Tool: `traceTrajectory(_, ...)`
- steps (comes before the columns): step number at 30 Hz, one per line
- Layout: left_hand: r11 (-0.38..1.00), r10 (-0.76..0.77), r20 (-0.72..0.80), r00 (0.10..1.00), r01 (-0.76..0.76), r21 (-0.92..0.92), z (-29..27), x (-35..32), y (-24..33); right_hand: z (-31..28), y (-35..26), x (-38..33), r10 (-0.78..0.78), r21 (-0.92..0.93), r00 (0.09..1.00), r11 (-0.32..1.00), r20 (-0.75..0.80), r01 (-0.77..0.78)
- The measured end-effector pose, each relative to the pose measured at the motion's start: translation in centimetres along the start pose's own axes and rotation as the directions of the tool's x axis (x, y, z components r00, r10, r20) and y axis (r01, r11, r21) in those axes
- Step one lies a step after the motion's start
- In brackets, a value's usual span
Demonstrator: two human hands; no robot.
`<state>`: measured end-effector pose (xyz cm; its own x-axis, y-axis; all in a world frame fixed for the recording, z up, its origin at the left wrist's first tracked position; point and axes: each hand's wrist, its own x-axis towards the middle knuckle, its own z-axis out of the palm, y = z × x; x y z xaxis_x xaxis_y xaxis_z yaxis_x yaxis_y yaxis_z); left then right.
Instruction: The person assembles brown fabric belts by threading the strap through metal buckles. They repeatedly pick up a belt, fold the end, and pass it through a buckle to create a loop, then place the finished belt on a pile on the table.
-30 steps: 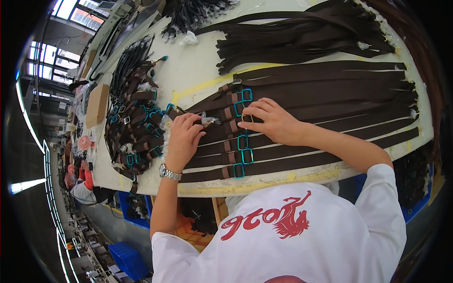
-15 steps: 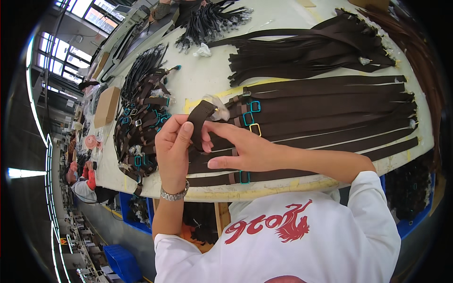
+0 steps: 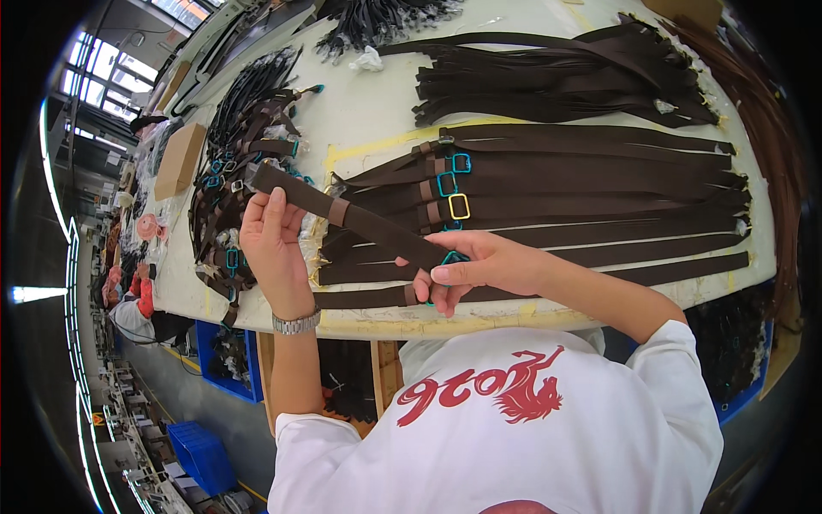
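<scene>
A dark brown belt (image 3: 381,230) is stretched slantwise between my two hands, above the worktable. My left hand (image 3: 276,248) pinches its upper left end, where a bit of clear plastic shows. At the lower right end, my right hand (image 3: 479,261) holds the belt by its teal-edged buckle (image 3: 454,257), thumb on top. A lighter brown keeper loop (image 3: 339,212) sits around the strap between the hands. Beneath and beyond lies a row of similar brown belts (image 3: 582,184), their buckles toward the left; one buckle (image 3: 459,206) is yellow, others teal.
A stack of dark straps (image 3: 556,81) lies at the far right of the table. Bundled buckled belts (image 3: 227,188) crowd the left side, beside a cardboard box (image 3: 180,161). Blue crates (image 3: 229,360) stand below the table edge. Another person (image 3: 137,313) sits far left.
My hands have moved apart, the left one leftward. The belt, bent between them before, is now drawn out straight, with its keeper loop and teal buckle showing. The head view has shifted slightly.
</scene>
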<state>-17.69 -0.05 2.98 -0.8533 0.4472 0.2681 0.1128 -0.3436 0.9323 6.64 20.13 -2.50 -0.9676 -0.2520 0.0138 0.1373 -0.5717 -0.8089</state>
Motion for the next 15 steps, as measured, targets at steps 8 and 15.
traceTrajectory(8, 0.993, -0.113, -0.124, 0.986, 0.109, -0.033, -2.9, -2.4, -4.2, -0.1, 0.8, -1.3, -0.043, 0.148, 0.999, 0.988, 0.019, 0.04)
traceTrajectory(15, 0.961, -0.223, -0.127, 0.966, 0.24, 0.14, -3.8, -4.5, -5.8, 0.1, 0.6, -1.7, -0.065, 0.018, 0.996, 0.998, -0.063, 0.066)
